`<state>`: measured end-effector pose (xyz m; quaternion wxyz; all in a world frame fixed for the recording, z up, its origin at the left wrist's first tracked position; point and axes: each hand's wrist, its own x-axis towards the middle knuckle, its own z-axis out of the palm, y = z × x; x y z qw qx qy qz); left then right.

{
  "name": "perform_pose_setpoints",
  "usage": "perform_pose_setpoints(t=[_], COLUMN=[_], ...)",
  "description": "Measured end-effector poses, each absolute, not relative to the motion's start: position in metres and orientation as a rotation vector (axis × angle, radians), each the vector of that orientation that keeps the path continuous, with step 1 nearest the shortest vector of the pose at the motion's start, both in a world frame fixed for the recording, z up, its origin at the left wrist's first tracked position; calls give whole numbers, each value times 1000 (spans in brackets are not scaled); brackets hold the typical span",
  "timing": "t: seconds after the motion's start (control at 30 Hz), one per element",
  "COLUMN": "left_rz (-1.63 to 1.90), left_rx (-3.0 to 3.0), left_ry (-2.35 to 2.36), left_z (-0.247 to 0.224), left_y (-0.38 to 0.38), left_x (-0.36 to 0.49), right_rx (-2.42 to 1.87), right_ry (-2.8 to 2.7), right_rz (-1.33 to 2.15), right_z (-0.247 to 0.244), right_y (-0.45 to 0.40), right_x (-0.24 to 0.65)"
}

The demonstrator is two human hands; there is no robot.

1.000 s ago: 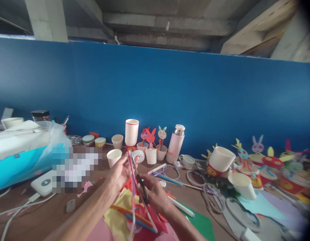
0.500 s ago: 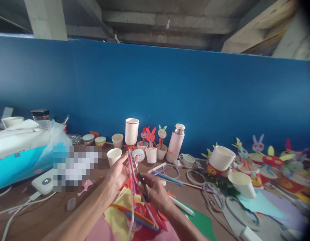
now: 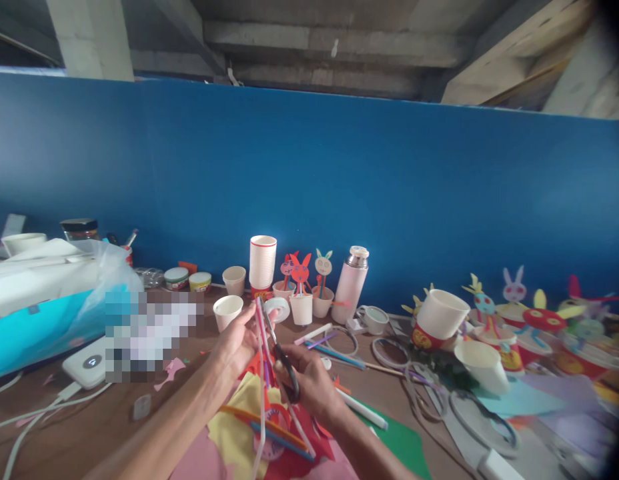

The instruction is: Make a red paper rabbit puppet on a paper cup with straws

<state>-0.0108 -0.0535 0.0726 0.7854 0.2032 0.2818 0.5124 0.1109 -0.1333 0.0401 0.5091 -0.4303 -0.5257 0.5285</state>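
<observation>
My left hand pinches the upper ends of a few thin pink and whitish straws, which hang down over the paper. My right hand grips scissors by their black handles. Their blades point up and away from me, close beside the straws near my left fingertips; whether they touch the straws I cannot tell. Below my hands lie yellow paper, red and pink paper, an orange stick and a blue stick. A roll of white tape sits just beyond my fingers.
Behind stand a white paper cup, a stack of cups, cups with paper rabbit figures and a pink thermos. More decorated cups and coiled cables are at right. A power bank and plastic bag are at left.
Almost nothing differs. Both hands keep their hold on the straws and the scissors, and the view has shifted very slightly.
</observation>
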Motion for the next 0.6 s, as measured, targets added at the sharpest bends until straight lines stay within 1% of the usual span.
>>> perform_pose_setpoints(t=[0.1, 0.23, 0.43, 0.6], left_rz=[1149, 1207, 1218, 1231], left_rx=[435, 422, 510, 567], left_ry=[606, 605, 631, 675], left_z=[75, 76, 74, 72], left_y=[-54, -54, -56, -56], left_x=[-11, -10, -8, -8], right_rx=[-1055, -1138, -1336, -1567], right_ry=[-1289, -1366, -1810, -1973], right_rz=[1302, 1217, 880, 617], right_z=[40, 49, 67, 64], right_y=[-130, -126, -128, -129], right_x=[119, 145, 199, 232])
